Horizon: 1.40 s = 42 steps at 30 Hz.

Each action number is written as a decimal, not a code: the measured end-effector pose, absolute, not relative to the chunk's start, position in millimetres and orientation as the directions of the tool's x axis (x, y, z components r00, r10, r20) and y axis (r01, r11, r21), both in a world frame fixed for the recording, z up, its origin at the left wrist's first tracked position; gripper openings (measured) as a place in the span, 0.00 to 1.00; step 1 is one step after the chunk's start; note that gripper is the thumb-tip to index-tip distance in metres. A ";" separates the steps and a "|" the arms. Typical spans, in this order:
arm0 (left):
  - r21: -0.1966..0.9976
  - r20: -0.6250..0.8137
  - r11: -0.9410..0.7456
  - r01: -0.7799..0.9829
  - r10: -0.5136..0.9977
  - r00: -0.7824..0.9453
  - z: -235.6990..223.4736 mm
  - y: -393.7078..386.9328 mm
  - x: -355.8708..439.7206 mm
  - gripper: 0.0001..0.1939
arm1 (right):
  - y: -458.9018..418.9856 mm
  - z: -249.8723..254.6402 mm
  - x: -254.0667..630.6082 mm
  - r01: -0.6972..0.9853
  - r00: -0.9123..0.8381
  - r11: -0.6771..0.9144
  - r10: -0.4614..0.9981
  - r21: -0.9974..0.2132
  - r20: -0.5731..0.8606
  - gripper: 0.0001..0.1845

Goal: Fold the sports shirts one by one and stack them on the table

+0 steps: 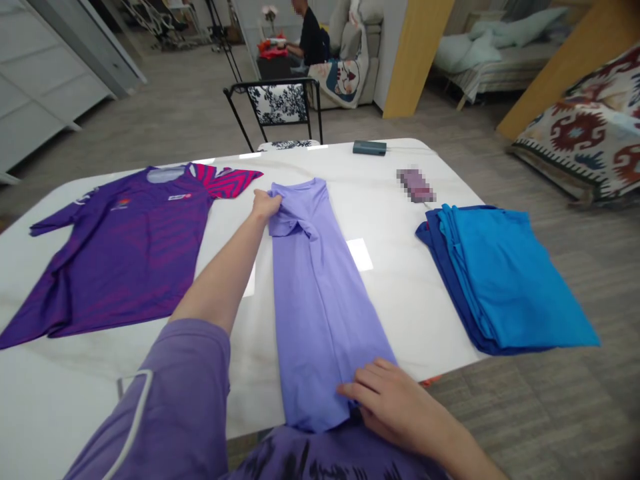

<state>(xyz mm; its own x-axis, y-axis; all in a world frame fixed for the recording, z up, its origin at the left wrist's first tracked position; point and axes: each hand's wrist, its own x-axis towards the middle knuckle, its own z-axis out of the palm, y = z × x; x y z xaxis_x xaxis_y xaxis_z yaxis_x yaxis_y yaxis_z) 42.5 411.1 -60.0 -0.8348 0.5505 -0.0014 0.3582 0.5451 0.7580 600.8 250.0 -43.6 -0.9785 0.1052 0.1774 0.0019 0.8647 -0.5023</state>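
A lavender shirt (320, 287) lies folded into a long narrow strip down the middle of the white table (400, 267). My left hand (264, 204) reaches far out and pinches the shirt's top left corner near the collar. My right hand (395, 400) rests at the near end of the strip, fingers curled over the hem at the table's front edge.
A purple and pink jersey (125, 247) lies spread flat on the left. A stack of folded blue garments (505, 280) sits on the right. A dark case (369, 147) and a blurred small object (416, 185) lie at the back. A black chair (280, 110) stands behind; a person (310, 37) sits farther off.
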 end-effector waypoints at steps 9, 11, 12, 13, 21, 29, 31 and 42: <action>0.426 0.154 0.495 0.757 0.785 -0.601 -46.6 484.4 72.1 0.29 | 274.9 -50.1 608.2 0.120 -0.945 0.837 0.262 -0.534 0.198 0.11; 0.442 0.085 0.491 0.750 0.810 -0.580 -46.3 519.6 75.1 0.29 | 277.7 -58.0 611.0 0.142 -0.936 0.818 0.293 -0.557 0.192 0.11; 0.449 0.050 0.497 0.743 0.816 -0.577 -47.1 535.8 75.5 0.29 | 278.5 -60.8 612.7 0.153 -0.932 0.800 0.311 -0.580 0.183 0.11; 0.456 0.016 0.507 0.731 0.817 -0.576 -48.4 550.4 75.1 0.27 | 279.3 -62.7 614.3 0.164 -0.928 0.778 0.330 -0.607 0.172 0.12; 0.635 -0.042 0.507 0.583 0.776 -0.629 -65.4 609.8 66.0 0.19 | 285.4 -72.7 617.6 0.141 -0.897 0.728 0.381 -0.671 0.224 0.12; 0.707 0.095 0.330 0.625 0.832 -0.547 -77.9 601.2 74.9 0.19 | 282.0 -81.7 627.5 0.177 -0.880 0.769 0.403 -0.615 0.250 0.12; 0.690 0.148 0.279 0.668 0.849 -0.507 -73.6 579.3 74.1 0.19 | 285.6 -75.3 631.7 0.171 -0.882 0.759 0.402 -0.628 0.245 0.12; 0.366 0.013 0.310 0.878 0.941 -0.337 -72.4 401.8 78.9 0.40 | 288.4 -60.2 630.4 0.155 -0.946 0.853 0.274 -0.499 0.174 0.38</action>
<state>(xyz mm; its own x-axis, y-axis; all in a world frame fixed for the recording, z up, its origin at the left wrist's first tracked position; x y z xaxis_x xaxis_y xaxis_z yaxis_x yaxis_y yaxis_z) 78.9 401.8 -72.4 -0.3375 0.9412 0.0130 0.8777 0.3096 0.3657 630.4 288.4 -60.2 -0.9459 0.2738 0.1743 0.1548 0.8525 -0.4992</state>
